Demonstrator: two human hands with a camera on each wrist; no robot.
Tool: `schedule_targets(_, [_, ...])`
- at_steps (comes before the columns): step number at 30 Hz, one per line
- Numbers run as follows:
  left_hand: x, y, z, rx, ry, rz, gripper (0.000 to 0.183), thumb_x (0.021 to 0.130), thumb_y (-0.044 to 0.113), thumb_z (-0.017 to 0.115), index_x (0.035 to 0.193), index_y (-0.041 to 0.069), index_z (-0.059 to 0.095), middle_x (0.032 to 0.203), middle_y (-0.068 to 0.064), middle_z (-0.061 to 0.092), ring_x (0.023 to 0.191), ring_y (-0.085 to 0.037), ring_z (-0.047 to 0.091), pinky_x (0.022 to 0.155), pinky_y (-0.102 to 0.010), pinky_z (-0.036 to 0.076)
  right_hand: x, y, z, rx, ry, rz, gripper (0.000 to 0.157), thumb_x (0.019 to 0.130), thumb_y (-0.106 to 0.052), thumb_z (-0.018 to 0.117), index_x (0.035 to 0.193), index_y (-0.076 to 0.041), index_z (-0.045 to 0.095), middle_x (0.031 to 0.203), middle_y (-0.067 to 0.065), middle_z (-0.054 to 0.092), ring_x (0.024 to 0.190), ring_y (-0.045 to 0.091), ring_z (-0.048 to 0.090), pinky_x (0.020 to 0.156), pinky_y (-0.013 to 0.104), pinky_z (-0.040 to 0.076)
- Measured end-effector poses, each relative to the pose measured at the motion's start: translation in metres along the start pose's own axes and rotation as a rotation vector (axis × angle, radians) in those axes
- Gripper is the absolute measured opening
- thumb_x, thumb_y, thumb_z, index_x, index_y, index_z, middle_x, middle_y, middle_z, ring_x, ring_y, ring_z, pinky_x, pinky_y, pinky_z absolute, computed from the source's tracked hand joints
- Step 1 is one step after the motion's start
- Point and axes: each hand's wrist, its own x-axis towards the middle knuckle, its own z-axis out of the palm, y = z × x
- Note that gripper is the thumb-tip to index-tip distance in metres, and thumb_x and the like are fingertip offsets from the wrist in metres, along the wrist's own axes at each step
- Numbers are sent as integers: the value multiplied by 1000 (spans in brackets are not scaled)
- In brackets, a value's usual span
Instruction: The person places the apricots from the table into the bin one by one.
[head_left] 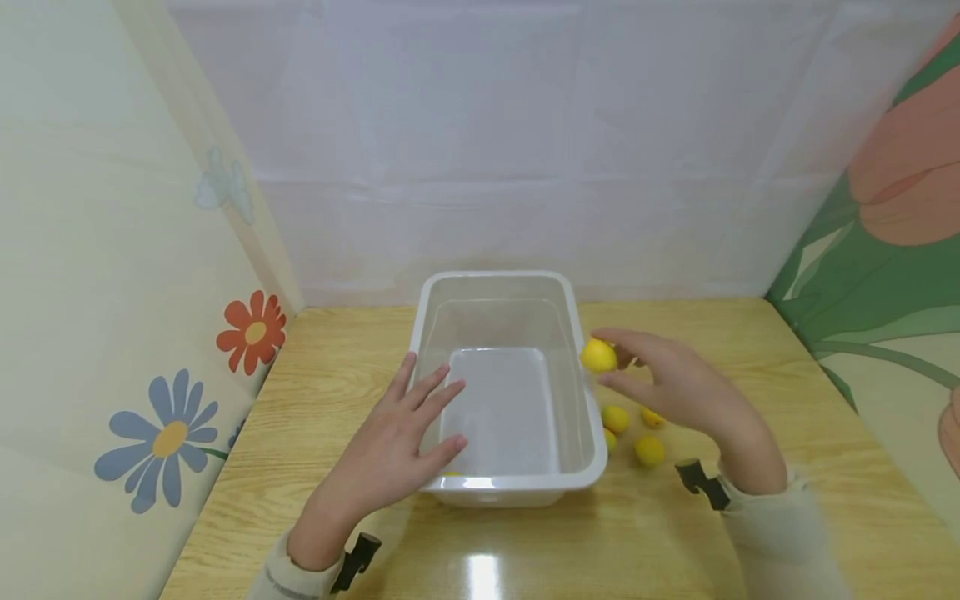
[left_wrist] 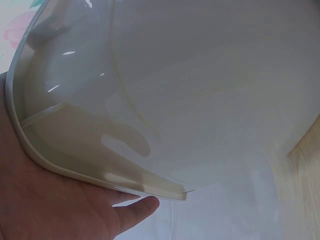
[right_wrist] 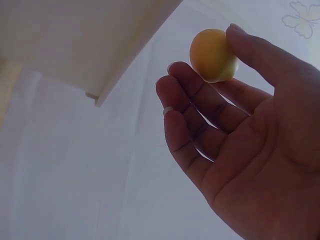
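Between the thumb and fingertips of my right hand [head_left: 675, 379] is a small yellow lemon [head_left: 599, 356], pinched at the right rim of a pale plastic tub [head_left: 517, 481]. The right wrist view shows the same lemon [right_wrist: 212, 55] with the other fingers loosely bent below it. My left hand [head_left: 393, 442] rests on the tub's near left rim, fingers spread and straight. From the left wrist, the hand [left_wrist: 60, 205] lies along the outer edge of the tub [left_wrist: 215, 115]. A sliver of yellow [head_left: 452, 474] shows inside the tub by its front wall, mostly hidden.
Several more lemons [head_left: 649, 451] lie on the wooden table [head_left: 330, 375] just right of the tub. A white sheet [head_left: 480, 150] hangs behind the table, and painted panels with flowers [head_left: 170, 437] stand at both sides.
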Motion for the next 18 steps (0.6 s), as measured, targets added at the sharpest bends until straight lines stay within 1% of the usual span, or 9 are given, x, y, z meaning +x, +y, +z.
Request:
schedule_targets(3, [0,0,0,1,-7,-5,65,96,49,63,151,19,50,162,-7,37,155,-43,6,118,-63,24,2,-9,3,-4,-12,-36,53,96,-23,72,144,-7,55,109,-4,69,96,11,61,81,39,54])
schedule_targets(8, [0,0,0,1,-15,-8,65,97,52,61,152,20,49,163,-5,36,155,-41,5,119,-61,23,6,-22,10,-19,-33,-62,53,95,-23,73,143,-5,56,111,-2,69,98,13,62,86,40,54])
schedule_targets(12, [0,0,0,-1,-6,-1,65,97,52,61,151,19,50,162,-6,36,155,-43,6,118,-63,25,9,-28,14,-12,-37,-75,54,95,-25,73,143,-7,57,109,-4,68,98,13,62,86,39,54])
schedule_targets(18, [0,1,-1,3,7,6,65,96,52,61,150,18,51,161,-7,38,154,-44,8,117,-64,27,13,-35,18,30,-53,-108,52,96,-27,71,144,-10,56,108,-9,66,97,10,60,84,35,53])
